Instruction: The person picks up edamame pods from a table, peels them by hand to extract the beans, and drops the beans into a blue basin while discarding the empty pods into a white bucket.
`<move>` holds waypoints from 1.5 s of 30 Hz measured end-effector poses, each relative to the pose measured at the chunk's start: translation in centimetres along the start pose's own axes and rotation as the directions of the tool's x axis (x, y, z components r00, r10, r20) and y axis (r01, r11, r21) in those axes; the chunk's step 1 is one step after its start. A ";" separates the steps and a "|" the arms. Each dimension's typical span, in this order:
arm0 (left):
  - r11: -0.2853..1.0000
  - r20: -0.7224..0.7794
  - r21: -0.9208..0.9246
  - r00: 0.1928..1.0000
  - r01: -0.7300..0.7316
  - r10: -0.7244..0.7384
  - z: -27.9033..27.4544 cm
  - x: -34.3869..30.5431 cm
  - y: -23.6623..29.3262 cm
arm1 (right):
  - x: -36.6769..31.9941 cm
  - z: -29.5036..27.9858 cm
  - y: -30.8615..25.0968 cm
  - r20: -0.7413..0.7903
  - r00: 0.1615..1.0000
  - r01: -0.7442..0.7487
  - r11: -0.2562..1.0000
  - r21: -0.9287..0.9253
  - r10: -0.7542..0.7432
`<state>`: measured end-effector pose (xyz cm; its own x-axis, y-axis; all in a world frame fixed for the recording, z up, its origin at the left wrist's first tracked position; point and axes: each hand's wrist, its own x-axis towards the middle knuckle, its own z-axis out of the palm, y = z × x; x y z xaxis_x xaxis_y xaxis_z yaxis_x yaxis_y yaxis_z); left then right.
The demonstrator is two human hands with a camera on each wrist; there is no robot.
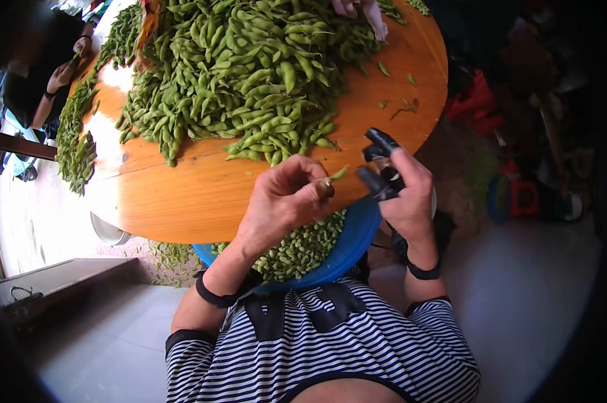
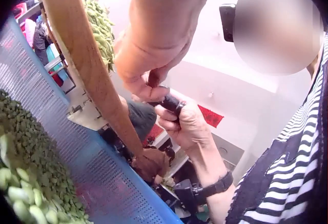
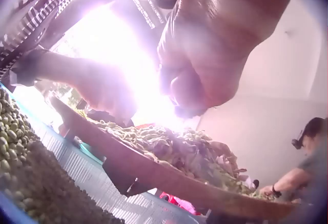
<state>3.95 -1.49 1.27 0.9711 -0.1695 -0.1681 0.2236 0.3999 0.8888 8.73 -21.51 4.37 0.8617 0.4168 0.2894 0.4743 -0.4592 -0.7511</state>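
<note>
My left hand pinches one green pod by its end, just over the near edge of the round wooden table. My right hand grips black scissors right beside that pod. In the left wrist view the left hand hangs above the right hand, which is curled round the black scissor handle. A big heap of green pods covers the table top. Below the hands, a blue basket on my lap holds several pods.
Another person's hands work at the table's far left, and a third hand reaches in at the far edge. A few scraps lie on the bare wood at the right. Pod litter lies on the floor under the table.
</note>
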 end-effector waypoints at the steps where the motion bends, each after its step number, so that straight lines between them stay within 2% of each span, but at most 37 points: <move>1: 0.984 -0.019 -0.174 0.999 0.030 -0.034 -0.1 -0.2 0.2 | -0.2 0.1 0.1 -0.071 0.992 -0.098 0.993 0.064 0.102; 2: 0.976 -0.029 -0.215 0.999 0.016 -0.023 -0.2 -0.4 0.4 | -0.7 -0.1 -0.4 0.111 0.918 -0.389 0.814 0.432 0.380; 3: 0.977 -0.029 -0.213 0.999 0.018 -0.025 -0.1 -0.6 0.4 | -1.5 0.5 0.1 0.226 0.904 -0.415 0.614 0.671 0.364; 5: 0.981 0.007 -0.159 0.994 0.112 -0.112 0.2 -1.1 0.1 | -3.0 1.6 1.7 0.335 0.917 -0.400 0.504 0.766 0.218; 6: 0.985 0.014 -0.104 0.991 0.137 -0.136 0.4 -1.1 -0.1 | -3.2 2.2 0.6 0.275 0.934 -0.349 0.434 0.831 0.227; 7: 0.985 0.016 -0.105 0.990 0.138 -0.137 0.4 -1.2 -0.3 | -3.1 2.0 0.3 0.274 0.934 -0.350 0.434 0.830 0.229; 9: 0.990 0.016 -0.070 0.992 0.123 -0.122 0.4 -1.3 -0.7 | -3.0 1.8 -0.2 0.341 0.900 -0.436 0.559 0.705 0.271; 14: 0.998 -0.025 -0.029 0.998 0.060 -0.061 0.1 -1.7 -1.1 | -2.4 1.7 -1.1 0.361 0.869 -0.495 0.596 0.633 0.339; 16: 0.994 -0.013 0.042 0.995 0.099 -0.098 -0.3 -1.9 -1.1 | -2.5 1.8 -0.3 0.337 0.922 -0.358 0.748 0.559 0.189; 20: 0.981 0.017 0.058 0.982 0.187 -0.188 -1.1 -2.3 -0.5 | -2.4 1.9 -0.4 0.346 0.916 -0.366 0.780 0.507 0.205; 22: 0.910 0.195 -0.293 0.950 0.294 -0.244 -1.3 -2.3 -0.4 | -2.6 1.8 -0.3 0.466 0.852 -0.522 0.467 0.714 0.239; 23: 0.909 0.195 -0.294 0.950 0.294 -0.244 -1.2 -2.3 -0.7 | -2.6 1.9 -0.3 0.466 0.852 -0.522 0.467 0.714 0.239; 25: 0.748 0.261 -0.559 0.933 0.356 -0.249 -0.9 -2.3 -1.7 | -2.8 2.1 -0.2 0.531 0.804 -0.586 0.208 0.783 0.267; 26: 0.758 0.246 -0.555 0.938 0.342 -0.243 -0.9 -2.3 -2.0 | -2.8 2.1 -0.6 0.532 0.804 -0.587 0.208 0.783 0.266; 27: 0.758 0.246 -0.555 0.939 0.341 -0.242 -0.5 -2.4 -1.6 | -2.6 2.0 -1.4 0.441 0.837 -0.546 0.430 0.719 0.324; 28: 0.901 0.088 -0.353 0.967 0.254 -0.238 0.1 -2.5 -1.0 | -2.6 2.0 -1.9 0.339 0.871 -0.492 0.627 0.604 0.357; 29: 0.977 -0.063 -0.112 0.980 0.183 -0.191 0.6 -2.6 -0.7 | -2.8 2.3 -1.9 0.339 0.870 -0.493 0.627 0.604 0.358; 30: 0.939 -0.138 0.325 0.977 -0.110 0.162 0.7 -2.1 -1.5 | -3.0 2.8 -1.8 0.226 0.924 -0.380 0.808 0.450 0.309; 31: 0.939 -0.137 0.326 0.977 -0.112 0.164 0.7 -2.2 -1.6 | -3.0 3.1 -1.8 0.125 0.966 -0.253 0.933 0.256 0.228; 32: 0.798 -0.149 0.564 0.924 -0.212 0.351 0.7 -2.4 -1.4 | -3.1 3.2 -2.0 0.097 0.971 -0.234 0.944 0.233 0.217; 33: 0.590 -0.110 0.763 0.845 -0.266 0.523 0.8 -2.5 -1.1 | -3.1 3.4 -2.3 0.097 0.971 -0.234 0.944 0.233 0.217; 34: 0.576 -0.041 0.739 0.830 -0.350 0.556 0.7 -2.5 -1.4 | -3.1 3.5 -2.8 0.097 0.965 -0.260 0.943 0.208 0.245; 35: 0.577 -0.043 0.739 0.830 -0.348 0.557 0.7 -2.6 -1.4 | -3.1 3.5 -3.0 0.097 0.958 -0.284 0.941 0.184 0.270; 37: 0.755 -0.084 0.621 0.940 -0.209 0.330 0.8 -2.8 -1.3 | -3.2 3.8 -2.9 0.067 0.973 -0.228 0.962 0.149 0.220; 39: 0.807 -0.094 0.557 0.950 -0.199 0.299 0.5 -2.8 -1.3 | -3.3 4.0 -3.2 0.040 0.984 -0.177 0.978 0.112 0.173; 40: 0.937 -0.120 0.341 0.986 -0.071 0.118 0.2 -2.9 -1.5 | -3.3 4.2 -3.6 0.043 0.990 -0.137 0.983 0.121 0.133; 41: 0.991 -0.103 0.106 0.992 0.077 -0.066 -0.1 -3.0 -1.5 | -3.3 4.2 -3.9 0.046 0.995 -0.097 0.987 0.130 0.092; 42: 0.993 -0.055 0.002 0.992 0.114 -0.114 -0.3 -3.0 -1.2 | -3.4 3.9 -3.9 0.086 0.991 -0.110 0.988 0.108 0.101; 43: 0.993 -0.058 0.002 0.992 0.116 -0.116 -0.4 -3.1 -1.2 | -3.5 3.9 -3.7 0.088 0.991 -0.112 0.988 0.110 0.102; 45: 0.966 -0.067 0.231 0.992 0.119 -0.106 -0.6 -3.2 -1.3 | -3.6 4.0 -3.1 0.163 0.966 -0.229 0.954 0.196 0.198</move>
<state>0.59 -0.88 0.41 0.9453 -0.1499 -0.2897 0.3122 0.1583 0.9367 3.42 -18.51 3.28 0.8974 0.4398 0.0336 0.2197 -0.3798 -0.8986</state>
